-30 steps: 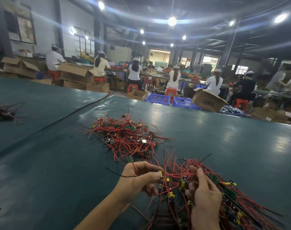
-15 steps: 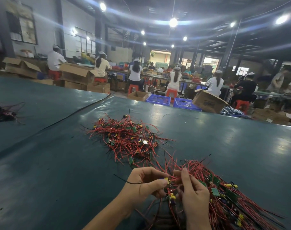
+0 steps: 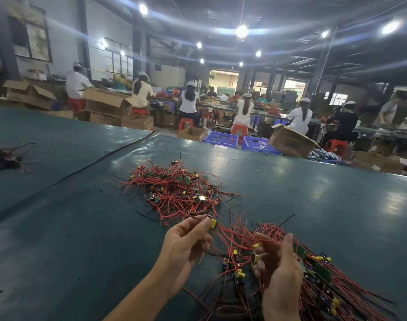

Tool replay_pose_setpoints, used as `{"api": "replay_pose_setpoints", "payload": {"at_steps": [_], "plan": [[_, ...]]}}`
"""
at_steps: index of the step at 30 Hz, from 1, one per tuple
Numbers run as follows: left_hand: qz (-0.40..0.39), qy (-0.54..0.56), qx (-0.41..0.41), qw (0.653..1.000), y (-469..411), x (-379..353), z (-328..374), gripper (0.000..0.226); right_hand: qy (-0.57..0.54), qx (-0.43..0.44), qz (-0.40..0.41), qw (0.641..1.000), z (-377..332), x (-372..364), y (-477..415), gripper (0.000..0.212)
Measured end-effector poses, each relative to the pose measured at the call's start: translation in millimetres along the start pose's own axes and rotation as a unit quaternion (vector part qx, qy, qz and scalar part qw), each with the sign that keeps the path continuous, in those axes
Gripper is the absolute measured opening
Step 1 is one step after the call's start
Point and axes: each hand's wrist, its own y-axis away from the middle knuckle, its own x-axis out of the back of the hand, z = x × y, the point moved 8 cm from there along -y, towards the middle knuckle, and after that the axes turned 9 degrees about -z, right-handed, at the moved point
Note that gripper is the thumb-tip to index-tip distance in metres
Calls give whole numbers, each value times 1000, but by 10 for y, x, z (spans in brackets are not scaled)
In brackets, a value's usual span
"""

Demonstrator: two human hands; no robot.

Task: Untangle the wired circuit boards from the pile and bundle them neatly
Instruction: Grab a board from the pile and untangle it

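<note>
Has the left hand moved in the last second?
Yes. The left hand, pinching a wired board, has drawn toward the tangled pile on the table, away from the right hand.

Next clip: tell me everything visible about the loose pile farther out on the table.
The far pile is a flat tangle of thin red wires, a few black ones, small green circuit boards and yellow components. It lies on the dark green table. Its near edge reaches the left hand, whose fingers pinch a yellow-tipped piece there.
</note>
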Motion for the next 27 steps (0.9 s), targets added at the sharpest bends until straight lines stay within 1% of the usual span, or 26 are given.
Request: {"api": "replay_pose_setpoints", "payload": {"at_steps": [2, 4, 6, 8, 10, 12, 14, 15, 17, 20, 21, 22, 25, 27], "plan": [[11, 34, 18, 999, -4, 2, -22, 13, -34, -10, -20, 999, 42, -25, -3, 74], [12, 57, 41, 997, -3, -13, -42, 22, -55, -15, -38, 998, 65, -51, -3, 79], [-13, 66, 66, 996, 9, -61, -56, 30, -28, -18, -50, 998, 75, -71, 1, 77], [-59, 38, 101, 992, 42, -137, -85, 31, 19, -21, -63, 998, 78, -112, 10, 70], [-109, -24, 139, 984, 72, -233, -148, 32, 53, -23, -87, 994, 87, -182, 27, 60], [-152, -94, 176, 968, 108, -316, -230, 33, 82, -21, -125, 989, 89, -278, 58, 49], [-192, -130, 201, 952, 155, -381, -299, 32, 106, -16, -172, 979, 97, -379, 90, 39], [-204, -136, 209, 947, 176, -396, -325, 32, 116, -14, -192, 975, 105, -420, 96, 34], [-203, -150, 223, 941, 204, -375, -355, 38, 127, -13, -210, 969, 126, -452, 89, 25], [-183, -162, 230, 942, 197, -333, -363, 53, 141, -9, -204, 969, 135, -438, 75, 23], [-180, -159, 229, 943, 192, -331, -357, 55, 144, -6, -197, 970, 136, -423, 71, 23], [-177, -152, 229, 945, 191, -327, -354, 53, 142, -6, -187, 972, 137, -400, 66, 23], [-165, -132, 222, 952, 169, -330, -329, 34, 115, -15, -135, 984, 155, -293, 37, 27], [-151, -129, 213, 957, 149, -315, -307, 29, 107, -13, -108, 988, 166, -240, 22, 32]]}}
